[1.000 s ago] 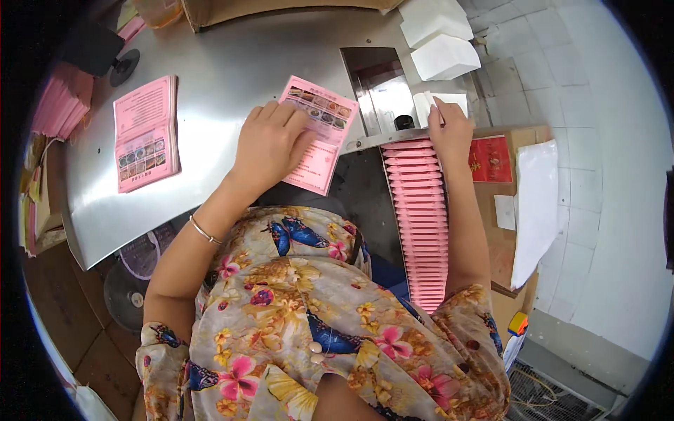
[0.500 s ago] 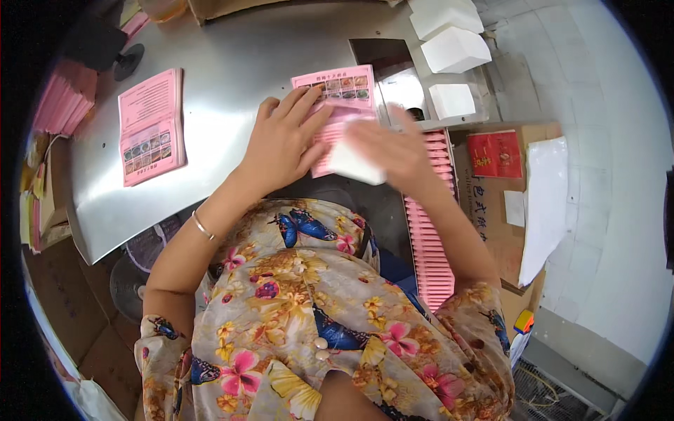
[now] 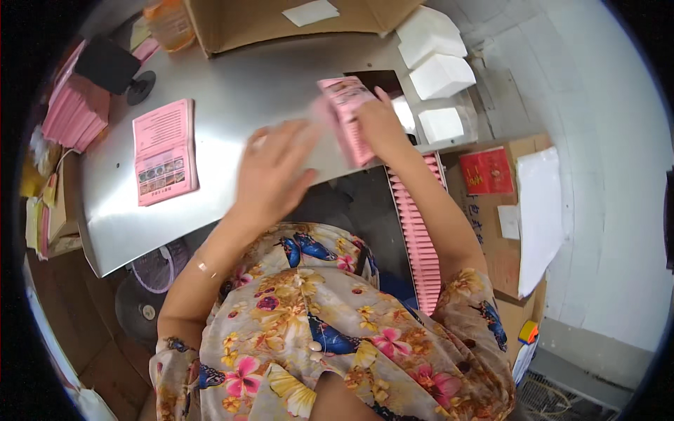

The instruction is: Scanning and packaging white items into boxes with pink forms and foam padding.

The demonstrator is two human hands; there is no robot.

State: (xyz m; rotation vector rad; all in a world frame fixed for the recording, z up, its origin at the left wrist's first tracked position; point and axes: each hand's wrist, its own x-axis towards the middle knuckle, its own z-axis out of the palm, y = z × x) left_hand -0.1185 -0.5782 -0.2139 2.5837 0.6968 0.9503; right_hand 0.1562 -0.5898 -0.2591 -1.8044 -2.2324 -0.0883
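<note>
My right hand (image 3: 381, 128) grips a pink printed paper packet (image 3: 342, 105), its fingers wrapped over the right side. The packet is tilted above the front edge of the metal table (image 3: 232, 91), and its left edge is smeared by motion. Just left of it, my left hand (image 3: 272, 168) is raised with its fingers apart and nothing in them, blurred by movement. Farther left on the table lies a flat stack of pink printed sheets (image 3: 165, 151). Beside my right forearm, a long box holds a row of pink packets (image 3: 418, 235) packed upright.
White paper stacks (image 3: 441, 76) stand at the back right. A cardboard box (image 3: 232, 31) sits at the far edge. More pink sheets (image 3: 77, 116) and a black stand (image 3: 107, 64) are at far left. Right of the row, a carton (image 3: 502, 263) bears a red packet (image 3: 486, 170) and white sheets (image 3: 538, 217).
My right hand has taken hold of the pink packet and lifted it off the table. My left hand has let go of it and drawn back. The white folded paper no longer shows.
</note>
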